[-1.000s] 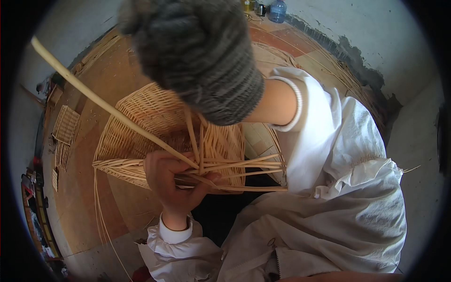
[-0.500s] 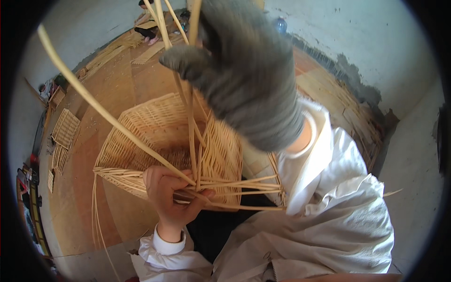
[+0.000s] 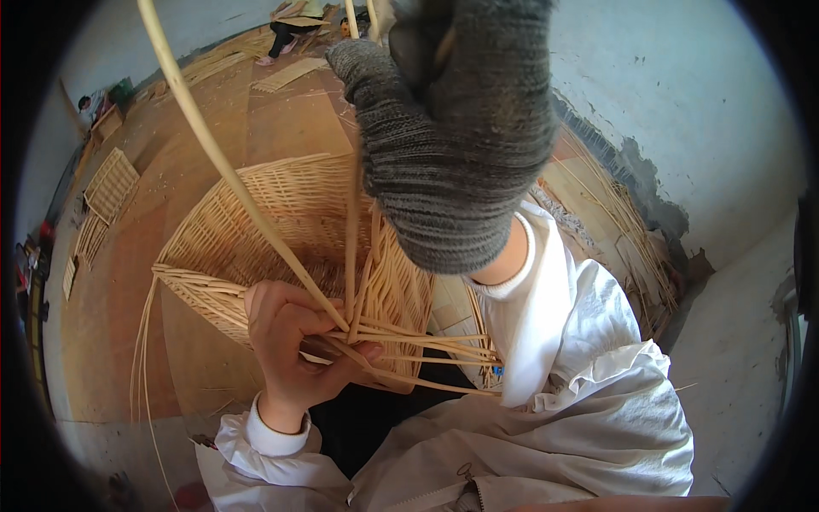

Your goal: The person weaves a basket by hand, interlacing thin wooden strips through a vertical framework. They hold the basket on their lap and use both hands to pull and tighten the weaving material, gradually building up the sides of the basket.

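Room: brown floor (image 3: pixel 213 111) strewn with cane, pale blue-grey wall (image 3: pixel 682 111) on the right, its base chipped.
Basket: half-woven wicker basket (image 3: pixel 281 222) lies on its side in front of the person, over the lap, with loose stakes fanning out toward the right.
Left hand: bare left hand (image 3: pixel 294 346) is clamped on the basket rim, fingers curled and thumb pressing where the canes cross.
Right hand: right hand (image 3: pixel 452 128) in a grey knitted glove is raised close to the camera, fist closed around several thin cane strands (image 3: pixel 354 247) that run down to the rim.
Long cane: one thick pale cane (image 3: pixel 222 162) slants from the upper left down to the left hand.
Clothing: white sleeves (image 3: pixel 580 341) cover both arms.
Background: flat woven panels (image 3: pixel 111 183) lie on the floor at left; a seated person (image 3: pixel 294 26) is far off at the top.
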The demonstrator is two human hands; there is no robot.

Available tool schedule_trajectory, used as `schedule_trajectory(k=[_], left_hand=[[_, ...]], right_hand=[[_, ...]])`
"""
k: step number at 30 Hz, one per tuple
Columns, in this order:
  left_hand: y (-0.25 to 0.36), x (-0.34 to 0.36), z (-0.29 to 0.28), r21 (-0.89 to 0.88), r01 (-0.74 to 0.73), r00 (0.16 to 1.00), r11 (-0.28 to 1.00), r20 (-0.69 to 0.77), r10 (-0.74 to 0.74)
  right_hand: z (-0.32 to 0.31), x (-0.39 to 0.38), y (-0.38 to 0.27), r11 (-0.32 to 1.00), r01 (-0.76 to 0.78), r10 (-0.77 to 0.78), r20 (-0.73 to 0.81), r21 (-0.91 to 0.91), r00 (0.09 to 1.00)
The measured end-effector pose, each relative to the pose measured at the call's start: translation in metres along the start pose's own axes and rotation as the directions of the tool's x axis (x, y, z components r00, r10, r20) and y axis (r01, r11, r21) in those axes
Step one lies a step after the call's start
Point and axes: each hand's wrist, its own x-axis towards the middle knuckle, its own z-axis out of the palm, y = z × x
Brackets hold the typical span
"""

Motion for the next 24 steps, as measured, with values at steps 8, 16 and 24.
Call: schedule_trajectory(k=[8,16,24], left_hand=[[-0.01,-0.006,-0.004,-0.014,0.045,0.998,0.999,-0.046,-0.045],[-0.005,-0.011,-0.007,0.027,0.041,0.999,0.999,-0.001,-0.041],[-0.003,-0.007,-0.002,0.011,0.009,1.0,1.0,0.021,-0.009]], right_hand=[[0.0,-0.047,0.035,0.921,0.326,-0.295,0.165,-0.212,0.941],[0.009,-0.029,0.054,0.891,0.428,-0.454,0.338,0.154,0.824],[-0.01,-0.003,0.012,0.997,0.071,-0.041,0.557,-0.032,0.83]])
